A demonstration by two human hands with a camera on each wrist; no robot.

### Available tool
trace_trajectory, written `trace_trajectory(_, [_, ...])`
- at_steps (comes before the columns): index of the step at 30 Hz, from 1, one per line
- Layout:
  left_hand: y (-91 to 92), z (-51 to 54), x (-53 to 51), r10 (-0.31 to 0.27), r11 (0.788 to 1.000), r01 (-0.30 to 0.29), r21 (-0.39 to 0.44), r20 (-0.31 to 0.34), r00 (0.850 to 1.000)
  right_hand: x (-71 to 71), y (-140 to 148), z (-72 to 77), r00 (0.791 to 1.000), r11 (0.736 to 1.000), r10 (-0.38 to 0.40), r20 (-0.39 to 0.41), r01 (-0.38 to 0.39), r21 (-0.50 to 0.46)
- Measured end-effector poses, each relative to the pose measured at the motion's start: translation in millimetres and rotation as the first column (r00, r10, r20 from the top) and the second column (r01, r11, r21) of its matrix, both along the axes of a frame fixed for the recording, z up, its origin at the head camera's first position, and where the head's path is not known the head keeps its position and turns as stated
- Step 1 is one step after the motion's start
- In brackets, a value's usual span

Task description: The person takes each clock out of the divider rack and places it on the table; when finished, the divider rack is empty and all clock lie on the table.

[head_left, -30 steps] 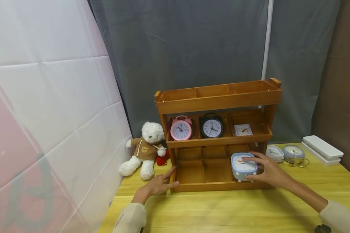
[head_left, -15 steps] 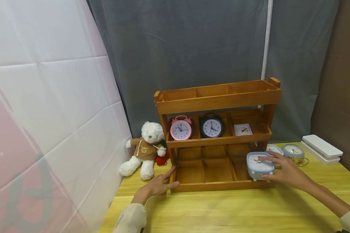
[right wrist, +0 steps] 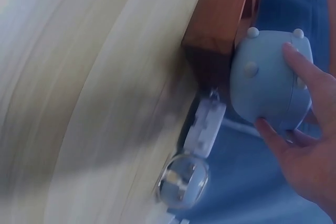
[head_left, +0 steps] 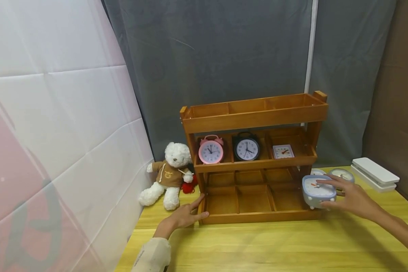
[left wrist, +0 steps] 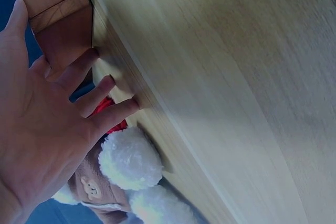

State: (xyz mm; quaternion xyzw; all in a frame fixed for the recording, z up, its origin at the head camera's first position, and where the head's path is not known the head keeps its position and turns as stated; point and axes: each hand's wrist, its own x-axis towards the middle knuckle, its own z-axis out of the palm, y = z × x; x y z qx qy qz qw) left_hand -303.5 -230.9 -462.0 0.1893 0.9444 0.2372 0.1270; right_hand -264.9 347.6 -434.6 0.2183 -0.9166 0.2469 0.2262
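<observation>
A light-blue alarm clock (head_left: 318,190) with a white face is held in the air at the right end of a wooden shelf rack (head_left: 255,120). My right hand (head_left: 355,199) grips it from the right side. In the right wrist view, the clock's underside (right wrist: 265,85) with small round white feet shows between thumb and fingers. My left hand (head_left: 184,215) rests against the rack's lower left corner with its fingers spread. On the rack's middle tier stand a pink twin-bell clock (head_left: 210,152), a black round clock (head_left: 246,148) and a small square pink-edged clock (head_left: 283,152).
Left of the rack sits a white teddy bear (head_left: 170,174) in a brown hoodie, with something red (head_left: 189,186) beside it. Behind my right hand are a white clock (head_left: 317,172), a round grey-blue clock (head_left: 342,175) and a white flat box-like object (head_left: 375,173).
My right hand has carried the blue clock rightward, from above the bottom tier's right compartment to the rack's right end. The left hand has stayed in place.
</observation>
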Motion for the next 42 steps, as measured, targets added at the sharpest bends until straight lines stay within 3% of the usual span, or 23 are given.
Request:
trace_trajectory(7, [-1.5,0.0,-1.4,-0.013,1.000,0.013,0.004,-0.005,1.000,-1.3,30,-5.4,0.999,0.999,-0.038,-0.029,0.038,0.001])
trace_trajectory(17, [-3.9,-4.6,-3.1,-0.012,1.000,0.012,0.007,-0.001,1.000,-0.9,67,-31.1,0.994,0.996,-0.087,-0.068,0.087,0.001])
trace_trajectory(23, [-3.1,-4.5,-2.7,-0.001,1.000,0.001,-0.003,-0.001,1.000,-2.6,81,-41.0,0.995,0.996,-0.090,-0.034,0.090,-0.004])
trace_trajectory(31, [-1.6,-6.3,-1.9,-0.004,1.000,0.004,0.000,0.001,1.000,-1.8,96,-54.1,0.997,0.993,-0.070,-0.011,0.069,-0.093])
trace_trajectory(37, [-1.3,-5.5,0.2,-0.001,1.000,0.001,0.001,-0.009,1.000,-3.4,109,-54.0,0.995,0.998,-0.052,-0.085,0.048,-0.041])
trace_trajectory(42, [-2.3,-4.3,-1.0,-0.002,1.000,0.001,-0.009,-0.024,1.000,-4.1,114,-48.9,0.989,0.994,-0.109,-0.098,0.110,0.013])
